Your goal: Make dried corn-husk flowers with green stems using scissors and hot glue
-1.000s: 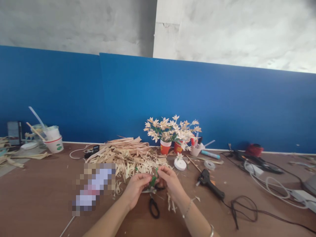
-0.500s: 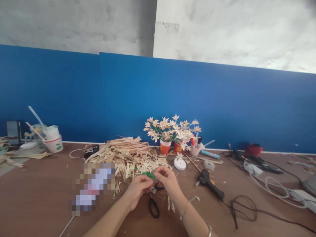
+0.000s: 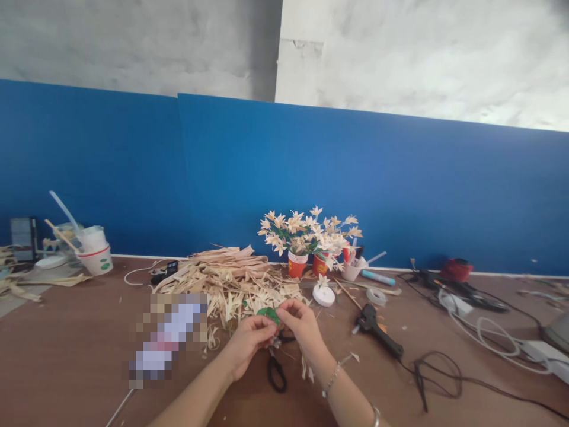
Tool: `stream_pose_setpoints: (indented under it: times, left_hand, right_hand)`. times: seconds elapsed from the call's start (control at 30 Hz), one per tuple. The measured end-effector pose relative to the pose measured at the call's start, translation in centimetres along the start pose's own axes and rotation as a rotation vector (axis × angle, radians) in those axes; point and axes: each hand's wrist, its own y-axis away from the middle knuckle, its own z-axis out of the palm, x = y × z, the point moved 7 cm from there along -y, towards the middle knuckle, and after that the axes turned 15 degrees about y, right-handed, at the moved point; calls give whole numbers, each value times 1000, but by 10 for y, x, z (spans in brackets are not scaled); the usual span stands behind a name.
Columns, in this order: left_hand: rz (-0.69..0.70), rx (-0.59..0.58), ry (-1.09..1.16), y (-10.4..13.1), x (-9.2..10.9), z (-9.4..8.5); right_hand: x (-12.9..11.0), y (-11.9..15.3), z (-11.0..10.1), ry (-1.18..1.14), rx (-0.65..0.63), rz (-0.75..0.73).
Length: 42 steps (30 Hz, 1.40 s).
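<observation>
Between my fingertips is a small, thin green leaf-like piece (image 3: 268, 314); its exact kind is unclear. My left hand (image 3: 251, 339) pinches it from the left, thumb on top. From the right, my right hand (image 3: 304, 326) grips its other edge between thumb and forefinger. Under both hands lies a pair of scissors (image 3: 277, 373) with black handles, its blades partly hidden. Just beyond, a heap of dry, pale husk strips (image 3: 240, 281) spreads over the brown table (image 3: 80, 344).
Cream husk-like flowers (image 3: 311, 228) stand in red paper cups (image 3: 297, 265) by the blue partition (image 3: 222, 172). A glue gun (image 3: 377, 332) with a trailing cord lies right. A white round lid (image 3: 323, 295), tape roll (image 3: 377, 296), cables and a blurred-out object (image 3: 171, 338) surround the hands.
The green piece is turned slightly and looks flatter and broader between my fingers. Both hands keep nearly the same place and hold.
</observation>
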Motion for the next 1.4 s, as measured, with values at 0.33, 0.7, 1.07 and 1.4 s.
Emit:
stream_pose_setpoints:
  times: [0.33,0.7,1.07,1.4]
  left_hand:
    - [3,25,-35,0,1,-2]
    - [138,97,-171,-5,7,-9]
    - [207,60,-326,-2,16,0]
    - [200,39,-423,-5,11,0]
  right_hand:
    - [-11,3,-10,72,157,-171]
    - [-20,13,-8,315,249,-218]
    - [-16,12,-10,294,267,-166]
    - [-25,20,-9,351,308,-241]
